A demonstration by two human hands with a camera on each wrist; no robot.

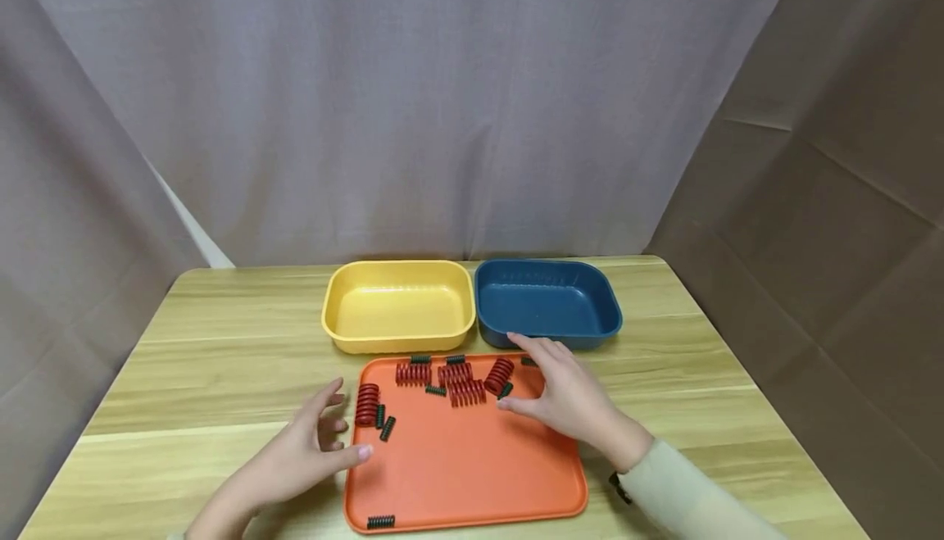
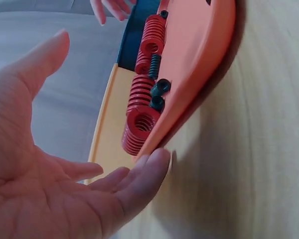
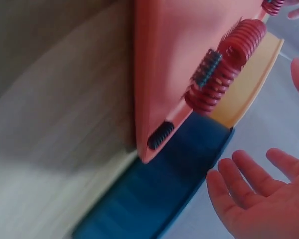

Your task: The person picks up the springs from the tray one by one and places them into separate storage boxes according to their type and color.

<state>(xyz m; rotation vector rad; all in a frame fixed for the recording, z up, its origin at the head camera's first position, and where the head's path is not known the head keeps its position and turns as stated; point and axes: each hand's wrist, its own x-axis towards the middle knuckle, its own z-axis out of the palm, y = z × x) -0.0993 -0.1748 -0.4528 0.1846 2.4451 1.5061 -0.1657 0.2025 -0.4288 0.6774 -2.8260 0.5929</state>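
Observation:
An orange tray carries several thick red springs and several small dark green springs. Most of them lie along its far and left edges; one small dark spring sits at the near left corner. My left hand hovers by the tray's left side, thumb and fingers spread with nothing between them. A red spring is nearest to it in the left wrist view. Over the tray's far right part is my right hand, fingers extended and holding nothing, close to a tilted red spring.
Behind the tray stand a yellow bin and a blue bin, side by side, with nothing visible inside either. All rests on a wooden table. Grey curtains hang at the back and sides.

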